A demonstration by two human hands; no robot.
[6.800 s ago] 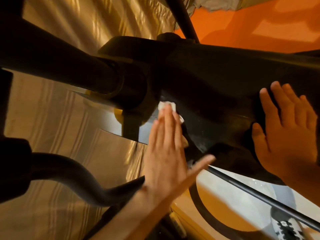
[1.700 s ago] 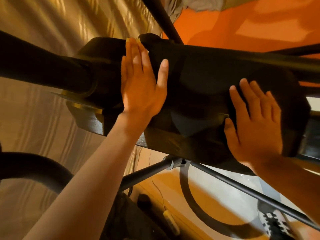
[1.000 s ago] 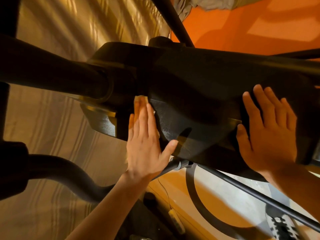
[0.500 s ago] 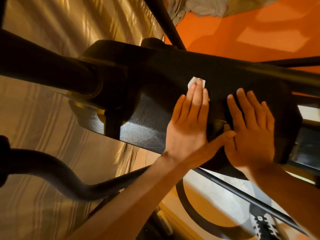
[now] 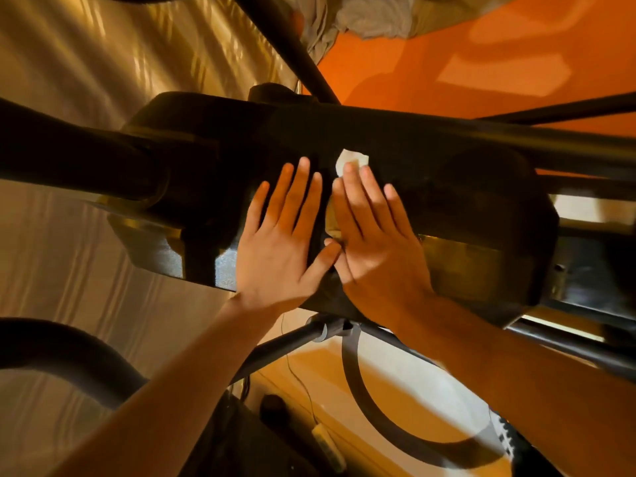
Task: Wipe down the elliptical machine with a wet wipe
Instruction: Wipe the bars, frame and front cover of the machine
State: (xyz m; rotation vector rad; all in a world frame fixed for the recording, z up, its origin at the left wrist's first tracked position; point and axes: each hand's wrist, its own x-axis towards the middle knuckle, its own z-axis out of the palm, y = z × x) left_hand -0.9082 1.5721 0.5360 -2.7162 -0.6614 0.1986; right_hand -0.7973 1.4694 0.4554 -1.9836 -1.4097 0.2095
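The elliptical's black housing (image 5: 464, 187) spans the middle of the view. Both my hands lie flat on its side face, next to each other with thumbs touching. My right hand (image 5: 375, 242) presses the white wet wipe (image 5: 351, 159) against the housing with straight fingers. The wipe's top edge pokes out past those fingertips, and a strip of it shows between the two hands. My left hand (image 5: 278, 235) rests flat on bare housing just left of the wipe and holds nothing.
A thick black tube (image 5: 69, 153) joins the housing from the left, and a curved black arm (image 5: 69, 352) runs lower left. Thin black bars (image 5: 406, 346) cross below the hands. A striped curtain (image 5: 86, 63) hangs left; the orange wall (image 5: 447, 46) is behind.
Half a second ago my left hand pressed the wipe. Now the wipe lies under my right hand, which has moved left onto it, and my left hand has slid left off it.
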